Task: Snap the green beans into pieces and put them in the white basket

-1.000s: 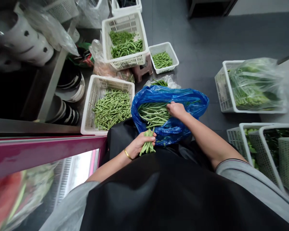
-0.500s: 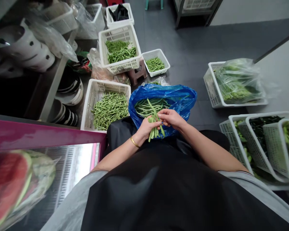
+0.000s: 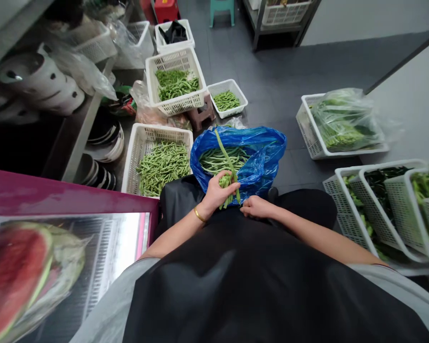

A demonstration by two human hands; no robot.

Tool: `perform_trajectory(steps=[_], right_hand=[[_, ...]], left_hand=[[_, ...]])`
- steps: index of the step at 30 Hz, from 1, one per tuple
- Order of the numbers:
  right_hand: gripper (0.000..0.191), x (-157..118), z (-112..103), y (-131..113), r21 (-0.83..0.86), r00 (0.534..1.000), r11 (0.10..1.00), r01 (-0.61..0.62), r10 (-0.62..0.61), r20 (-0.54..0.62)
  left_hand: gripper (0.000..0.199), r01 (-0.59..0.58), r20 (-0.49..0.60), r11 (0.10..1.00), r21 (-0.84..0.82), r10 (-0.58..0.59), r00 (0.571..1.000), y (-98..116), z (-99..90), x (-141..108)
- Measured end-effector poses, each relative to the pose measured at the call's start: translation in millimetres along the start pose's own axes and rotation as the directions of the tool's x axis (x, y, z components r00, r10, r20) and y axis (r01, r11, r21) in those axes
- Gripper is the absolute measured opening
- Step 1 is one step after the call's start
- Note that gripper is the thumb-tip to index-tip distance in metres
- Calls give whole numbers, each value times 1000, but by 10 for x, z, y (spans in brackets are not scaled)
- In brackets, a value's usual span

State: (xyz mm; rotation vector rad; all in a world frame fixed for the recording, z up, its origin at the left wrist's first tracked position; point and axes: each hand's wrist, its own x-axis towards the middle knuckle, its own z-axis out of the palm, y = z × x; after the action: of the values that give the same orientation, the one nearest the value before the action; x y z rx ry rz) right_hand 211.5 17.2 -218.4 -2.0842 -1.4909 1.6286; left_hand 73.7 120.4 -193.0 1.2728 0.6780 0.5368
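My left hand (image 3: 219,191) is shut on a bunch of green long beans (image 3: 226,186), and one long bean from it reaches up across the bag's mouth. My right hand (image 3: 257,207) lies apart from the bunch on my black apron (image 3: 236,281), holding nothing. Just in front of my hands, a blue plastic bag (image 3: 268,159) sits open, with a pile of long beans (image 3: 221,160) inside. The bag's lower part is hidden behind my lap.
Left of the bag, a white plastic basket (image 3: 153,129) holds cut beans. Further white baskets with beans and bagged greens stand on the grey floor. A magenta-rimmed glass display case (image 3: 71,202) with watermelon lies at lower left, and stacked bowls (image 3: 103,143) sit at left.
My right hand has let go of the bunch and dropped onto my apron. My left hand keeps the bunch. The view has tilted, showing more floor at the top.
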Motion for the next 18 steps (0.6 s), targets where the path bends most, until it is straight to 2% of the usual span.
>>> perform_trajectory(steps=[2, 3, 5, 8, 10, 12, 14, 16, 17, 18], right_hand=[[17, -22, -136, 45, -52, 993, 994, 101, -104, -54], [16, -43, -228, 47, -11, 979, 984, 176, -177, -104], [30, -87, -410, 5, 198, 945, 934, 298, -260, -197], [42, -123, -545, -129, 512, 919, 764, 394, -330, -214], [39, -113, -509, -210, 570, 879, 670, 475, -400, -261], [34, -80, -412, -251, 484, 814, 657, 578, -432, -387], [27, -26, -304, -256, 216, 710, 746, 630, -441, -549], [20, 46, -225, -249, -136, 598, 837, 530, -482, -640], [18, 85, -201, -249, -274, 573, 857, 437, -500, -650], [17, 121, -188, -255, -363, 578, 865, 345, -501, -645]], left_hand=[[43, 64, 135, 997, -39, -58, 989, 34, -45, -10], [46, 109, 214, 993, -49, -96, 972, 45, -65, -10], [49, 196, 350, 980, -47, -168, 922, 58, -90, -7], [46, 287, 467, 957, -52, -231, 854, 59, -90, -2], [43, 327, 495, 941, -87, -244, 834, 51, -84, -3], [40, 374, 498, 918, -130, -266, 826, 24, -76, -8], [37, 423, 453, 883, -205, -297, 841, -30, -56, -8], [34, 444, 349, 845, -298, -336, 875, -104, -18, 1], [32, 438, 281, 834, -335, -356, 891, -141, 6, 9], [29, 428, 214, 831, -355, -373, 903, -174, 30, 16]])
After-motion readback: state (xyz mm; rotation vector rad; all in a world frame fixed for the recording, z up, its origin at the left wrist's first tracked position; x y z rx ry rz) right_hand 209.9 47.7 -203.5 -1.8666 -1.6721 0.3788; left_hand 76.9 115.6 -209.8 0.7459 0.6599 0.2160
